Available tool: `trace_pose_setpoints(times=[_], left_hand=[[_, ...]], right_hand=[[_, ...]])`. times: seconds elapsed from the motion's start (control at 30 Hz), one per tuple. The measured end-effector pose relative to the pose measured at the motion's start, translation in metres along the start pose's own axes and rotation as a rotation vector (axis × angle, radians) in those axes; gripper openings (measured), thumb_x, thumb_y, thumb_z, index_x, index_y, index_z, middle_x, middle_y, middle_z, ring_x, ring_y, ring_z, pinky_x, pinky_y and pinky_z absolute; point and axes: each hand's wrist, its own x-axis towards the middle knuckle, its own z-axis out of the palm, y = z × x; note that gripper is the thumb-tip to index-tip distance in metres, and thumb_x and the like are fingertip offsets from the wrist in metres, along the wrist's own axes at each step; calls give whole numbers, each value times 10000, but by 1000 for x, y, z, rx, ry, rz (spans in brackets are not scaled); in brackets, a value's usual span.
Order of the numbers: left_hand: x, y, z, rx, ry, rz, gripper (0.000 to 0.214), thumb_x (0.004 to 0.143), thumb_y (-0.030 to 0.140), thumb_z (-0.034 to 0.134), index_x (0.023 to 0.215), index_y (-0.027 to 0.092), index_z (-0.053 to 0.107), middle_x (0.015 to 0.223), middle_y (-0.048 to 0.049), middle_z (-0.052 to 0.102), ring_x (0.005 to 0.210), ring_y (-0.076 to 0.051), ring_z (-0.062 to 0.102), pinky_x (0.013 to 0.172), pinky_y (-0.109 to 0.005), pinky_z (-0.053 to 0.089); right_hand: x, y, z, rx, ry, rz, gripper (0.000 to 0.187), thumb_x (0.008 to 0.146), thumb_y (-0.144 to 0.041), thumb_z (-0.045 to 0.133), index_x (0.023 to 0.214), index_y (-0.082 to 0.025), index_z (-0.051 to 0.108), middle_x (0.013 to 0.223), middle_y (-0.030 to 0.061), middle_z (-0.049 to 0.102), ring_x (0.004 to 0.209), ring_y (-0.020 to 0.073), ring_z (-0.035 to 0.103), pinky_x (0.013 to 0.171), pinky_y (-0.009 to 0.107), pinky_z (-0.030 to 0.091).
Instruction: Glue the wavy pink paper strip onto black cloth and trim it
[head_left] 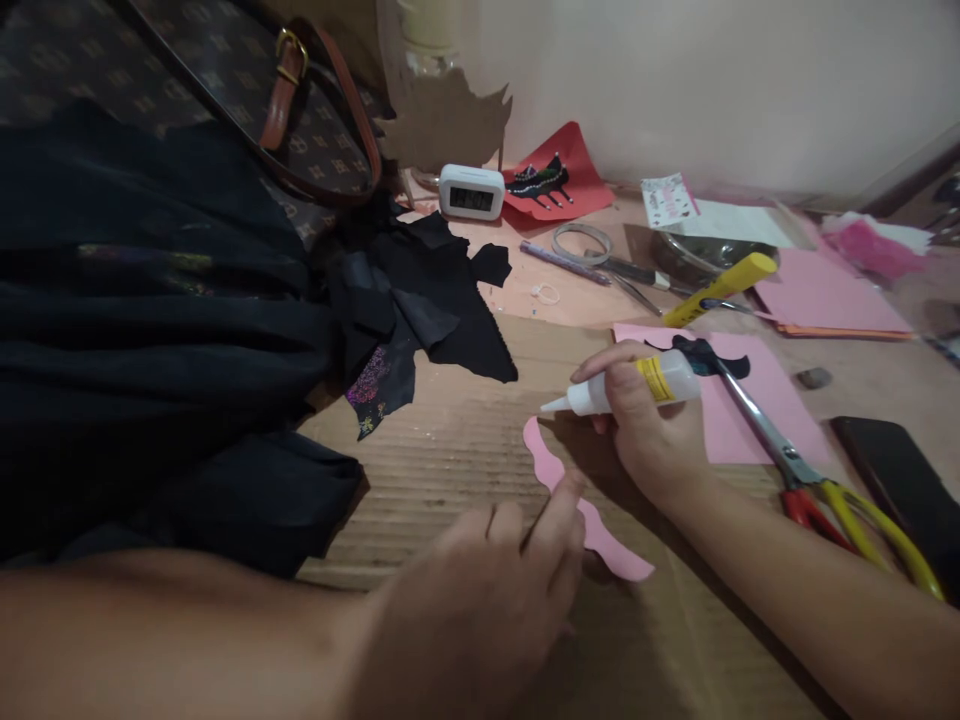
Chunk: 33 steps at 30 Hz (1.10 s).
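Right hand point(651, 440) wraps a squeeze bottle point(679, 377) beside the pink paper strip point(598, 527); left hand point(487, 590), fingers bunched, holds it. Oversqueezing could flood it.

We can read no words or numbers with certainty: the yellow paper label point(655, 378) on the translucent white squeeze bottle point(592, 394) and the small white rectangular clock's dark display point(471, 201) look blurred.

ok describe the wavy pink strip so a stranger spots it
Find the brown corrugated cardboard in the middle. On it, the left hand touches the pink strip, whose far end lies near the white bottle. It is narrow and wavy, unlike the broad pink sheet to its right.
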Motion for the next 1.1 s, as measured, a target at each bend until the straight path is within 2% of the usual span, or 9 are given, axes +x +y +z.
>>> trace_pose_setpoints(times=[0.1, 0.17, 0.23, 0.37, 0.5, 0.67, 1.1], left_hand=[[2, -5, 2, 34, 36, 88, 660, 928, 570, 626, 1391, 100, 595, 1479, -122, 578, 1086, -224, 646, 838, -337, 509], [2, -7, 8, 51, 77, 107, 670, 942, 578, 595, 1381, 72, 597, 1472, -152, 576, 1294, -282, 549, 1043, -388, 403], [2, -6, 14, 37, 104, 99, 679, 943, 590, 579, 1371, 62, 600, 1460, -177, 580, 1356, -317, 507, 1130, -433, 290], [0, -4, 20, -1, 90, 114, 668, 953, 580, 567, 1373, 62, 588, 1438, -196, 593, 1347, -336, 523, 1139, -463, 237], [-2, -3, 16, 12, 98, 105, 654, 953, 562, 576, 1386, 71, 576, 1424, -171, 613, 1325, -326, 543, 1114, -452, 268], [-1, -3, 16, -9, 83, 79, 704, 905, 603, 628, 1366, 73, 583, 1408, -178, 624, 1304, -315, 569, 1100, -431, 291], [0, -2, 20, -35, 74, 74, 738, 881, 617, 656, 1362, 63, 578, 1412, -187, 618, 1317, -335, 560, 1105, -437, 309]], right_hand=[[-1, 0, 0, 12, -35, -12, 373, 933, -553, 640, 778, -216, 678, 634, -23, 586, 470, 100, 457, 438, 250, 380], [-2, -1, 0, 16, -72, -28, 359, 942, -523, 642, 771, -209, 670, 639, -25, 611, 458, 85, 460, 421, 225, 376], [-4, -3, 1, 1, -109, -47, 355, 944, -505, 644, 760, -202, 657, 624, -26, 625, 462, 80, 493, 420, 204, 389], [-6, -8, 2, -31, -172, -75, 317, 933, -437, 658, 732, -194, 625, 574, -29, 620, 486, 87, 571, 438, 179, 431], [-7, -10, 3, -27, -193, -22, 272, 922, -361, 660, 712, -199, 603, 527, -40, 613, 460, 87, 586, 425, 170, 432], [-8, -10, 4, -30, -225, 10, 268, 933, -370, 636, 727, -203, 594, 513, -32, 619, 465, 107, 603, 439, 187, 456], [-6, -9, 5, -126, -192, -6, 302, 913, -383, 636, 682, -194, 587, 562, -6, 618, 520, 114, 587, 469, 207, 446]])
